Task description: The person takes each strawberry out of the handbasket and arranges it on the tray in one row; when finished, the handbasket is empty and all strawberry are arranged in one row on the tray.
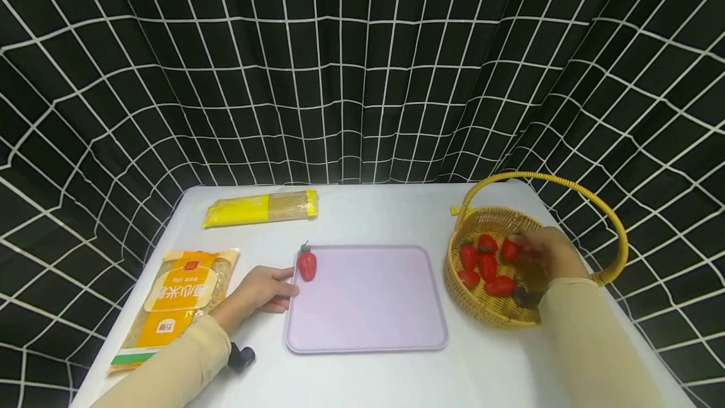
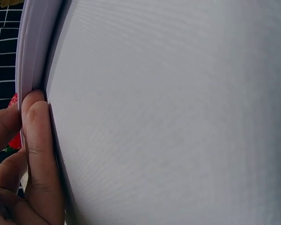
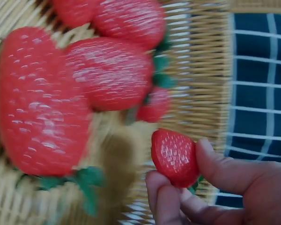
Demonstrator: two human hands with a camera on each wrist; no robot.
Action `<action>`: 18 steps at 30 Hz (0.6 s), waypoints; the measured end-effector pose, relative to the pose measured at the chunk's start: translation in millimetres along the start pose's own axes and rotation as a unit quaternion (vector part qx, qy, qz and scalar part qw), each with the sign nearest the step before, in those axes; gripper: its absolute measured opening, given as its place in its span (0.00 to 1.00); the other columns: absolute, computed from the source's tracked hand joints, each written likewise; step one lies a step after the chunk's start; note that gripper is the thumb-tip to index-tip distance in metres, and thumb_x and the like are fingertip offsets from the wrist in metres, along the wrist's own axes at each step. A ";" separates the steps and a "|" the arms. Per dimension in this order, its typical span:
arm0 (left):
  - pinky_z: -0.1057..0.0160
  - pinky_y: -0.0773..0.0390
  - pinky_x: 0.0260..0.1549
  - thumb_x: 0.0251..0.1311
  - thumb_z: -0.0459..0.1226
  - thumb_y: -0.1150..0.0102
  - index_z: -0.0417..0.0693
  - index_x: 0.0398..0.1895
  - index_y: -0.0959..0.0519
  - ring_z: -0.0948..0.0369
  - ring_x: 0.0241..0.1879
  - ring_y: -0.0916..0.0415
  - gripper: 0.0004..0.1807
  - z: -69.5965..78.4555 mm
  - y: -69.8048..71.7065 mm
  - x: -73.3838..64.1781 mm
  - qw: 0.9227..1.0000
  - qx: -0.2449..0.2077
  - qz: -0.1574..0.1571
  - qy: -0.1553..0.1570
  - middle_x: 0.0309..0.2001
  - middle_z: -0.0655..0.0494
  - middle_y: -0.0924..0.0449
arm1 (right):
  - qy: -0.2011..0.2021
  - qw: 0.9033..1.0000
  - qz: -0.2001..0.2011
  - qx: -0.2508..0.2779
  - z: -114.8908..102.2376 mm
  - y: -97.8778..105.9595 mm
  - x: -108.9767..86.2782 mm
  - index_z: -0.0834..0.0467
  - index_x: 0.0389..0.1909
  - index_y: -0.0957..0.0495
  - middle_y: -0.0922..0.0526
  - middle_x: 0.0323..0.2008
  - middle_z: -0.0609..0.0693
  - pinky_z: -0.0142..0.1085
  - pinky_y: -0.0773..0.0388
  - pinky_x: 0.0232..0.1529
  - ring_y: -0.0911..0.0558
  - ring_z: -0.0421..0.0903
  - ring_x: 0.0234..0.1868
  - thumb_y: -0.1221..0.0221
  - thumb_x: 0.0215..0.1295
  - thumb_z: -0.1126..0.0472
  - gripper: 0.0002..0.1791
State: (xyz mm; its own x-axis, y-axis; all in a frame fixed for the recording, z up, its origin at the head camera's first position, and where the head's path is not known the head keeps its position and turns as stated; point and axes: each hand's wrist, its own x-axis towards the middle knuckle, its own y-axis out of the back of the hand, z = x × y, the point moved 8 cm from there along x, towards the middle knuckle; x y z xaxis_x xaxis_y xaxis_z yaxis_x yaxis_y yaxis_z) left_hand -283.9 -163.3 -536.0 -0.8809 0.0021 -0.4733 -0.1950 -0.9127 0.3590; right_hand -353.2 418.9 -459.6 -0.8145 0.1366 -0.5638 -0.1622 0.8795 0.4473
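A light purple tray (image 1: 368,301) lies on the white table with one red strawberry (image 1: 307,266) at its far left corner. My left hand (image 1: 266,289) pinches the tray's left rim beside that strawberry; the left wrist view shows fingers (image 2: 37,136) against the rim. On the right, my right hand (image 1: 546,250) reaches inside a wicker basket (image 1: 476,307). Thumb and fingers pinch a strawberry (image 3: 175,158) with a green leaf end, held over the basket's floor. Several other strawberries (image 3: 44,103) lie beside it in the basket.
The basket's tall arched handle (image 1: 614,219) rises beyond the right hand. An orange food packet (image 1: 175,307) lies left of the tray, partly under the left sleeve. A yellow noodle packet (image 1: 260,208) lies at the back left. A small black object (image 1: 242,357) is near the left forearm.
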 end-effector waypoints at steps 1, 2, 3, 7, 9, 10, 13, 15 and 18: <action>0.60 0.14 0.24 0.53 0.34 0.30 0.41 0.66 0.29 0.58 0.21 0.18 0.35 -0.1 0.4 -0.2 1.000 -0.002 0.001 0.001 0.26 0.49 0.16 | 0.006 1.000 -0.004 -0.009 -4.4 0.6 -2.4 0.65 0.43 0.20 0.14 0.30 0.51 0.57 0.28 0.59 0.18 0.48 0.37 0.40 0.67 0.46 0.23; 0.60 0.14 0.24 0.53 0.34 0.30 0.41 0.66 0.29 0.58 0.21 0.18 0.35 -0.3 0.4 -0.3 1.000 -0.004 0.002 0.001 0.26 0.48 0.17 | 0.014 1.000 -0.015 -0.011 -9.2 0.0 -5.3 0.66 0.43 0.22 0.15 0.29 0.50 0.53 0.25 0.57 0.17 0.46 0.36 0.40 0.67 0.46 0.24; 0.60 0.14 0.24 0.53 0.33 0.30 0.41 0.66 0.29 0.58 0.21 0.18 0.35 -0.7 0.2 -0.3 1.000 -0.006 0.001 0.001 0.25 0.48 0.17 | 0.024 0.999 -0.028 -0.017 -14.1 -1.5 -8.5 0.67 0.42 0.23 0.15 0.28 0.50 0.48 0.21 0.53 0.16 0.44 0.34 0.40 0.68 0.47 0.23; 0.60 0.14 0.24 0.53 0.33 0.29 0.41 0.66 0.28 0.58 0.19 0.19 0.35 -1.4 -1.7 0.2 1.000 -0.015 0.000 0.004 0.23 0.46 0.18 | 0.082 0.993 -0.090 0.004 -35.0 -15.6 -29.9 0.69 0.42 0.22 0.15 0.30 0.47 0.34 0.16 0.45 0.16 0.40 0.34 0.41 0.70 0.53 0.19; 0.60 0.14 0.24 0.53 0.32 0.29 0.41 0.66 0.28 0.59 0.19 0.19 0.35 -1.7 -1.8 0.1 1.000 -0.015 0.001 0.006 0.22 0.46 0.19 | 0.119 0.987 -0.110 -0.014 -45.5 -27.6 -44.5 0.69 0.43 0.21 0.16 0.33 0.47 0.33 0.17 0.45 0.17 0.41 0.37 0.42 0.71 0.53 0.20; 0.60 0.14 0.24 0.53 0.32 0.29 0.40 0.66 0.28 0.59 0.19 0.19 0.35 -1.6 -1.5 -0.3 1.000 -0.016 0.002 0.007 0.22 0.46 0.19 | 0.142 0.983 -0.116 -0.023 -51.3 -35.1 -51.4 0.70 0.45 0.20 0.15 0.35 0.49 0.35 0.17 0.47 0.17 0.43 0.38 0.42 0.71 0.53 0.20; 0.60 0.14 0.24 0.53 0.32 0.29 0.40 0.66 0.29 0.59 0.19 0.19 0.35 -1.4 -1.1 -0.2 1.000 -0.017 0.002 0.007 0.23 0.46 0.20 | 0.195 0.972 -0.119 -0.052 -67.3 -62.0 -70.2 0.73 0.51 0.24 0.17 0.40 0.53 0.39 0.17 0.50 0.17 0.48 0.42 0.41 0.70 0.53 0.25; 0.60 0.14 0.24 0.53 0.32 0.29 0.40 0.66 0.29 0.59 0.19 0.19 0.35 -1.3 -0.9 0.1 1.000 -0.016 0.001 0.008 0.23 0.46 0.20 | 0.217 0.967 -0.123 -0.059 -77.5 -84.9 -77.4 0.75 0.56 0.28 0.18 0.44 0.57 0.42 0.19 0.53 0.17 0.51 0.44 0.39 0.69 0.52 0.29; 0.60 0.13 0.24 0.53 0.33 0.29 0.40 0.66 0.29 0.59 0.19 0.20 0.35 -1.5 -0.8 0.9 1.000 -0.017 0.001 0.008 0.23 0.46 0.20 | 0.216 0.966 -0.127 -0.066 -91.0 -123.2 -78.5 0.74 0.58 0.30 0.18 0.46 0.59 0.46 0.20 0.55 0.17 0.53 0.46 0.36 0.65 0.50 0.33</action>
State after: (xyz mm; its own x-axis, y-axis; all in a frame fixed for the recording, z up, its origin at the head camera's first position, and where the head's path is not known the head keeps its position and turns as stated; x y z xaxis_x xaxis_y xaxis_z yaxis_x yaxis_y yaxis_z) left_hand -283.9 -163.1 -537.9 -0.8746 -0.0058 -0.4849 -0.1783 -0.9260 0.3327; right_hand -320.0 258.4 -407.3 -0.8909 -0.3032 -0.3381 -0.4334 0.7899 0.4338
